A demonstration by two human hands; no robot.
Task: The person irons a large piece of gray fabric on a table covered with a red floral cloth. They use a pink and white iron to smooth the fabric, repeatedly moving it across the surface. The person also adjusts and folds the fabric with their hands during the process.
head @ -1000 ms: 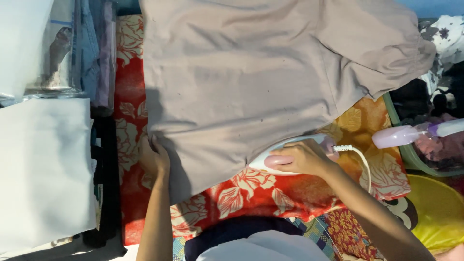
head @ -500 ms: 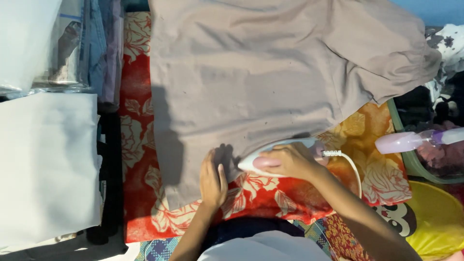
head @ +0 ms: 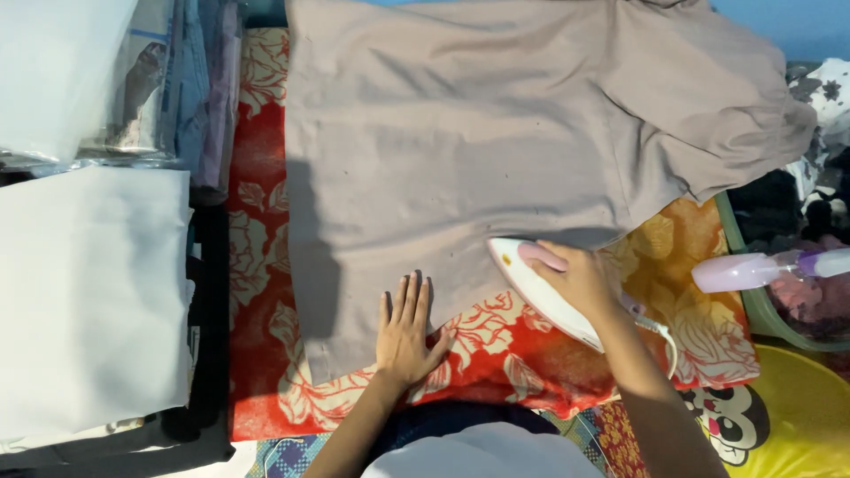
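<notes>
A beige garment (head: 496, 150) lies spread flat over a red floral cloth (head: 266, 292). My left hand (head: 405, 332) rests flat on the garment's near hem, fingers apart, holding nothing. My right hand (head: 580, 279) grips the handle of a white clothes iron (head: 536, 288), whose tip sits on the garment's near edge. The iron's white cord (head: 660, 341) trails off to the right behind my wrist.
A pale spray bottle (head: 753, 268) lies at the right over a green basket (head: 753, 305) of dark clothes. Folded white cloth (head: 88, 292) and stacked garments (head: 190, 80) sit at the left. A yellow printed mat (head: 797, 407) shows at lower right.
My left hand slid from the garment's left edge toward the middle of the near hem. The iron turned and moved right along the near edge, its tip now on the fabric.
</notes>
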